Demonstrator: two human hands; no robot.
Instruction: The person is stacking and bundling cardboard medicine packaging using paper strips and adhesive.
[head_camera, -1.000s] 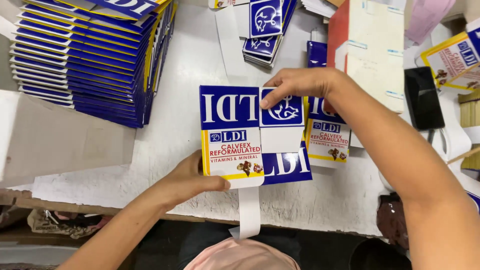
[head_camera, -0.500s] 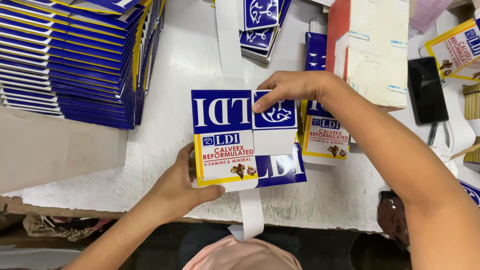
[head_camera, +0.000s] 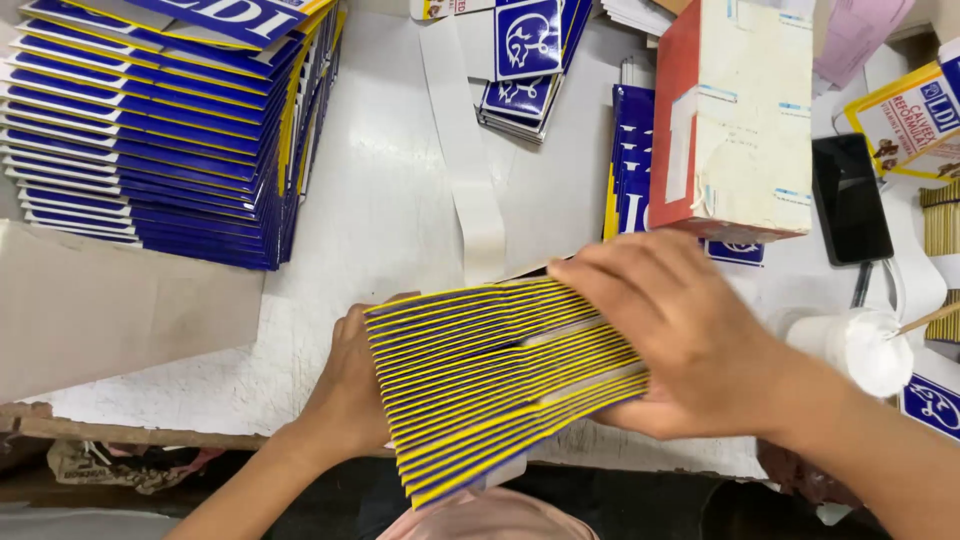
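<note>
I gripped the fanned bundle of flattened blue-and-yellow cartons above the white table's near edge: my left hand braced its left end, my right hand's fingers closed over its right end.

Open tabletop left of the red box; blocked farther left by blue stack, right by phone, cup.

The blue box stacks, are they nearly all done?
A tall pile of flat boxes already sits at the back left. Left hand and right hand grip a bundle on edge. Smaller stacks wait behind; how many remain is unclear.
</note>
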